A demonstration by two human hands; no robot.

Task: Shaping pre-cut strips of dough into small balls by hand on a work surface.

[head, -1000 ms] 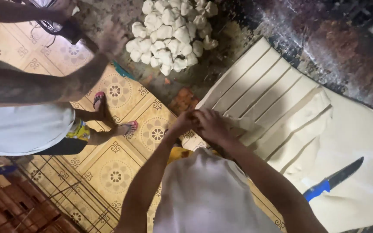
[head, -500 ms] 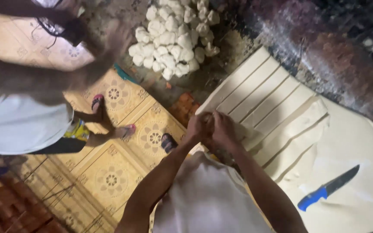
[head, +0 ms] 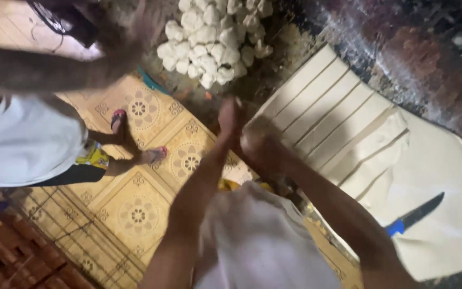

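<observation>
Left hand (head: 231, 119) and right hand (head: 260, 145) meet, blurred, over the white plastic chair (head: 348, 134); grip and contents indiscernible; blue-handled knife (head: 414, 215) lies unused on the seat

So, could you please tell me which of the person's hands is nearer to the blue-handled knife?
The right hand. Both hands are together above the chair's slatted back, far from the knife lying on the seat; the left hand sits just beyond the right, slightly farther away.
</observation>
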